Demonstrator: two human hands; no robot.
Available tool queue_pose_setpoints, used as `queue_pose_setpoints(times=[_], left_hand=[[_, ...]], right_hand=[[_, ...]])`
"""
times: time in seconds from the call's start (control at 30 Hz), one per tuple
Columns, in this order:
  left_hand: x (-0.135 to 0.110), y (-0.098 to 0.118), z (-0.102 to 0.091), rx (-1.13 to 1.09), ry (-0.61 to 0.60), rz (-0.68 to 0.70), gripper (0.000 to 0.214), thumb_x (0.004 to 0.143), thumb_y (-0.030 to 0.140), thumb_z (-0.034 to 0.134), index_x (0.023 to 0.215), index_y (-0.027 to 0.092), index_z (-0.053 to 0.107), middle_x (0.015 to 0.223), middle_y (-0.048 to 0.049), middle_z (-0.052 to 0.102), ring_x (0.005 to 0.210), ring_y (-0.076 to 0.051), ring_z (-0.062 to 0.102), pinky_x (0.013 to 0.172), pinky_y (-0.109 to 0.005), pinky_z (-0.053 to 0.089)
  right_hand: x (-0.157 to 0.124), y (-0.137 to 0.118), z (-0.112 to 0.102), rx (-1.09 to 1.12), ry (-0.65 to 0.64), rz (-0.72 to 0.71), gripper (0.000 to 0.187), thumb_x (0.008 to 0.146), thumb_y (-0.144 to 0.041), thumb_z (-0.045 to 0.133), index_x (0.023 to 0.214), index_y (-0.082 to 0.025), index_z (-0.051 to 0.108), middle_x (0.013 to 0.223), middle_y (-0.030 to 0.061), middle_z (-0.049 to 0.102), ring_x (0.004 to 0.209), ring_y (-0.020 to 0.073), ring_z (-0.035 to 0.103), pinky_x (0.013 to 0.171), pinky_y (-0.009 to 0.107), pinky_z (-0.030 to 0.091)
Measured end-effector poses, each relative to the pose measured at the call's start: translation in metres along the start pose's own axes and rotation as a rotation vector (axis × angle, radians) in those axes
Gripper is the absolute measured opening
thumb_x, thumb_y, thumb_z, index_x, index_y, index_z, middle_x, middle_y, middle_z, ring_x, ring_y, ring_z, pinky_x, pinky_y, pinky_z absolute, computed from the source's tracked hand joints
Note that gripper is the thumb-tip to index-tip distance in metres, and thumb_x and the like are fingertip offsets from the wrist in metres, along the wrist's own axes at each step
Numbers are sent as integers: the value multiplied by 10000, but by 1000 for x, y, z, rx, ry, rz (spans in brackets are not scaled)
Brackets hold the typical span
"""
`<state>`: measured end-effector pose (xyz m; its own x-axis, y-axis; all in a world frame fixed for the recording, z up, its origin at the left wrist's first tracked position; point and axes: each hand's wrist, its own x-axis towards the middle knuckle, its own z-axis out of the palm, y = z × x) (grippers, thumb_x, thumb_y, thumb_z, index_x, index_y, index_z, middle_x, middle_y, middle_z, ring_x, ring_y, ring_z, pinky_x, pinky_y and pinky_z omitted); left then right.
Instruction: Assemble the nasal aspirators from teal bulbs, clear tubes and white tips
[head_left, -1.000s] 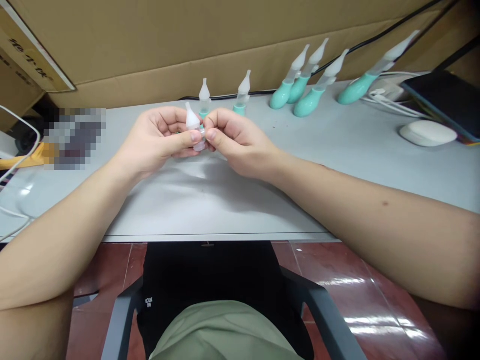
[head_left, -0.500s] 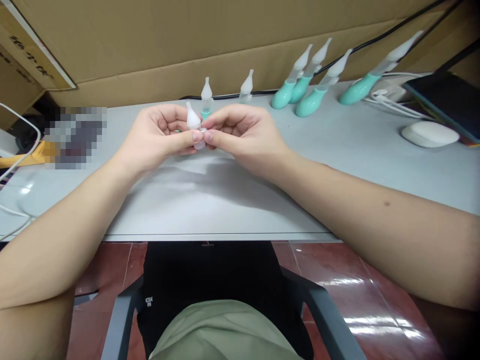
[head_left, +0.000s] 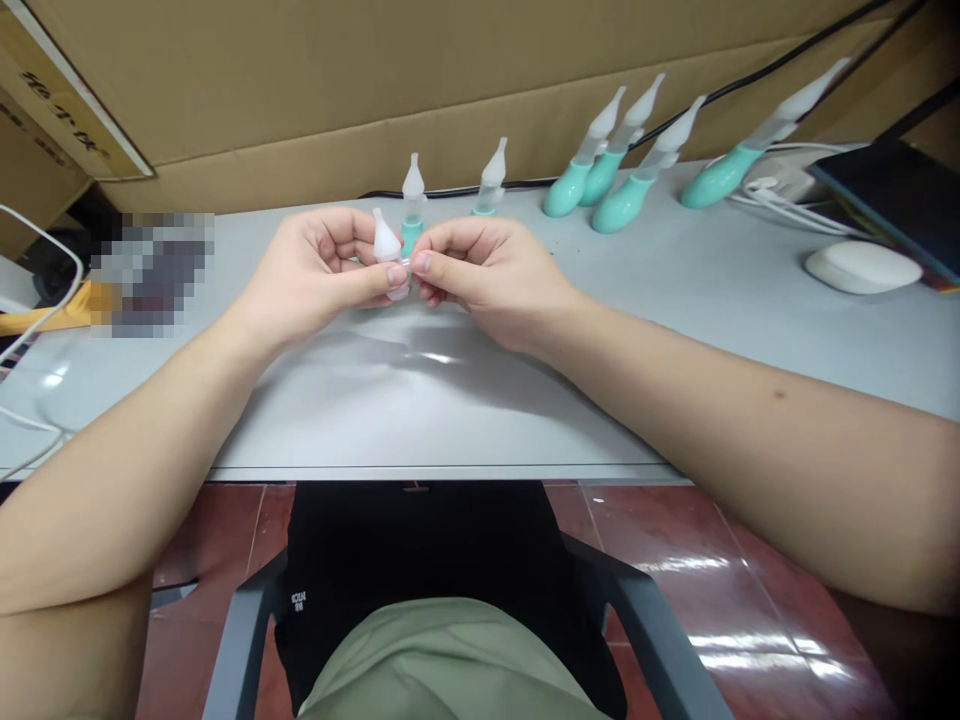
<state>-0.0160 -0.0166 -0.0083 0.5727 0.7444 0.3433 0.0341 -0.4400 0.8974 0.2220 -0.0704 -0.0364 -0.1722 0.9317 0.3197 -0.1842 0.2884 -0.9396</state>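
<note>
Between the thumb and fingers of my left hand [head_left: 311,270] is a nasal aspirator nozzle [head_left: 386,240], a white tapered tip on a short clear body, held tip up above the table. My right hand [head_left: 499,275] pinches a small clear part [head_left: 407,264] at the right side of that body; the fingertips hide most of it. Just behind my hands an aspirator [head_left: 413,190] with a green base stands upright, its lower part partly covered. A further aspirator [head_left: 493,180] is upright behind my right hand, which hides its base.
Several green-bulbed nasal aspirators [head_left: 621,205] lean at the back right. A white computer mouse [head_left: 862,267], white cables and a dark flat object [head_left: 892,195] are on the right. Cardboard [head_left: 375,80] walls the back. A yellow-handled item [head_left: 45,318] lies far left, beside a blurred-out patch.
My right fingertips have shifted slightly right and up on the clear side part, which now shows as a thin piece between my hands. My left hand stays nearly still.
</note>
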Motion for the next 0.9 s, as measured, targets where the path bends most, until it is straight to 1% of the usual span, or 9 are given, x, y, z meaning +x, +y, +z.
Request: queue_pose_setpoints(times=[0.1,0.23,0.3,0.4,0.53,0.6,0.67,0.77,0.9], left_hand=[[1,2,-3,-15,-54,-23,654,806,709,1254,980,243,827,987,-53,907,972,-283,961,918,-436,858],[1,7,-5,-50,-110,-50,676,761,742,1274,974,247,865,1027,-43,931,991,-280,969,951,-444,847],[1,10,-5,-39,-117,-40,663,768,733,1274,995,248,883,1030,-43,935,980,-279,966,949,-450,839],[0,11,-6,2,-112,-40,606,805,644,1268,1035,241,878,1040,-51,936,974,-281,954,964,-473,836],[-3,13,-11,65,-38,-81,512,832,493,1240,1025,228,847,977,-47,907,912,-263,915,941,-477,832],[-5,15,-13,86,9,-92,462,858,435,1217,1023,221,843,989,-59,904,922,-264,911,964,-485,836],[-7,18,-15,91,40,-95,432,859,391,1208,1021,213,850,1028,-75,915,953,-272,918,994,-494,842],[-8,20,-15,100,29,-107,416,811,340,1213,1023,212,879,1062,-80,931,995,-287,934,1025,-495,851],[-8,17,-15,101,-45,-106,404,764,303,1200,1043,224,918,1014,-57,926,1029,-318,973,988,-479,867]], right_hand=[[0,-1,-2,68,-59,80,575,872,-610,1284,901,-228,856,893,18,789,799,155,671,719,263,621],[0,-1,-3,202,-142,205,576,837,-556,1307,920,-209,855,885,17,763,823,157,699,740,247,667],[-1,-2,-3,245,-148,244,531,884,-503,1286,933,-200,853,910,27,785,843,162,728,764,251,696],[-1,-5,-1,284,-115,286,412,991,-367,1209,945,-189,840,924,31,796,850,168,764,782,265,721],[0,-10,-2,265,4,291,310,1154,-201,994,923,-198,786,934,23,784,821,162,783,793,288,721],[0,-13,-3,124,61,226,302,1157,-137,933,907,-209,780,925,21,787,820,157,759,808,286,695],[-2,-13,-5,-117,47,129,282,1078,-84,940,882,-220,791,885,13,780,823,165,719,809,293,654],[-4,-10,-6,-444,-84,12,247,956,-43,914,861,-233,787,835,-2,762,819,186,681,800,324,599],[-4,-2,-7,-708,-219,-81,267,912,17,848,917,-243,785,904,-24,806,855,176,696,864,328,574]])
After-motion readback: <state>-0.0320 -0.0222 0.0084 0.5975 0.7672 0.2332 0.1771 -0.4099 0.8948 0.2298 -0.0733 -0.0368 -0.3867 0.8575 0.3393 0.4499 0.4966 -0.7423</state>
